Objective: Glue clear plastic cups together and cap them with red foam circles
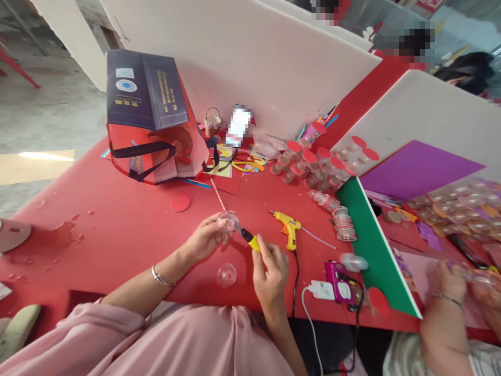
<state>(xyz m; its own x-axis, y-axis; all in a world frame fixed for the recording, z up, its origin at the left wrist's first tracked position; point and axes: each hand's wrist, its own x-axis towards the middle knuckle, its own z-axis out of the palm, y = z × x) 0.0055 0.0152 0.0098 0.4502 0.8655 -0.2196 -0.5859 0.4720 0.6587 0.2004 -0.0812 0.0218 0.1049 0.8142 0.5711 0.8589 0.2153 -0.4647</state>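
Observation:
My left hand (211,237) pinches a small clear plastic cup (227,222) above the middle of the red table. In my right hand (271,271) is a yellow-and-black utility knife (250,238); its pale tip meets the cup's side, but whether it goes through cannot be seen. A pink striped straw (217,194) points away just beyond the cup; whether it touches the cup is unclear. Below my hands lies another clear cup piece (226,275). To the right rests a yellow glue gun (288,228) with a glue stick in its back. A red disc (180,203) lies at left.
An open bag (156,115) stands at the back left. Near the partition are a small basket (212,119), a phone (238,125), yellow scissors (243,166) and red-topped cups (309,156). Stacked cups (344,223) and a purple power strip (338,282) with cables sit right. A co-worker's hands (450,282) are beyond the divider.

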